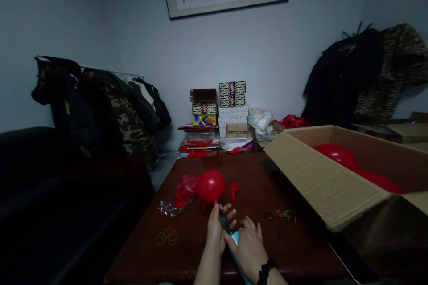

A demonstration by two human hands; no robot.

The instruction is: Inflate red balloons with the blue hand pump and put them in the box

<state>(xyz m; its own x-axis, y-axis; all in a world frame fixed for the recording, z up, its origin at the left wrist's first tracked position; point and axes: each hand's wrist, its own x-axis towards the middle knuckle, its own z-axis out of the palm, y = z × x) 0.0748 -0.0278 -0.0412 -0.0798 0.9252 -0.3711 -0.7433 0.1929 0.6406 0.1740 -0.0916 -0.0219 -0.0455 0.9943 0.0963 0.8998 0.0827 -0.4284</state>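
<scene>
A partly inflated red balloon is above the table, its neck toward me. My left hand is closed with the thumb on the balloon's neck, by the black nozzle end of a hand pump; its other fingers are partly spread. My right hand, with a dark scalloped band at the wrist, lies over the blue body of the pump and grips it, hiding part of it. Just beyond the inflated balloon, a flat red balloon rests on the table. A clear plastic bag of red balloons is to the left.
On the brown table lie tan rubber bands at left and small coloured bands at right. An open cardboard box with inflated red balloons stands at right. Stacked boxes are beyond the table, a dark sofa at left.
</scene>
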